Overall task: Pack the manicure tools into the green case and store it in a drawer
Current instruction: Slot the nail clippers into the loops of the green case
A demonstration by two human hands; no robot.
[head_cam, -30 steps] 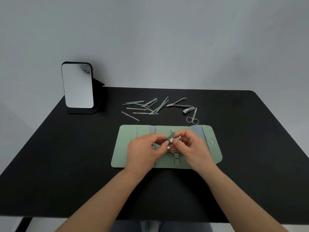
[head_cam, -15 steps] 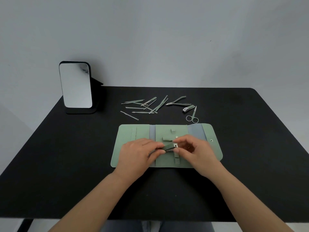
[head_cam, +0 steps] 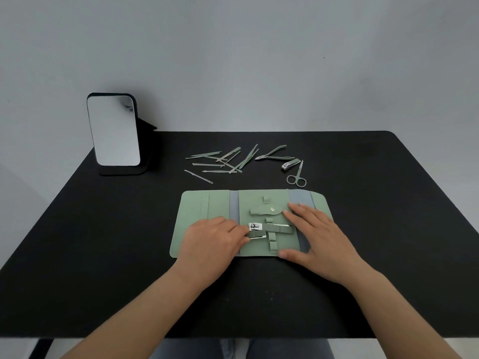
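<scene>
The green case (head_cam: 202, 211) lies open and flat on the black table (head_cam: 103, 242). A large nail clipper (head_cam: 274, 227) lies across the case's middle panel, slipped under an elastic loop. My left hand (head_cam: 210, 242) pinches the clipper's left end between thumb and forefinger. My right hand (head_cam: 318, 237) rests flat on the right part of the case, fingers straight. Behind the case lie the loose tools: a pile of thin files and pushers (head_cam: 225, 161), a cuticle nipper (head_cam: 274, 154), a small clipper (head_cam: 290, 164) and scissors (head_cam: 298, 176).
A standing mirror (head_cam: 114, 130) on a black base is at the table's back left corner. A plain grey wall rises behind the table. No drawer is in view.
Both hands held the large clipper above the case; it has come down and slid under the loop. My right hand has let go and now lies flat on the case.
</scene>
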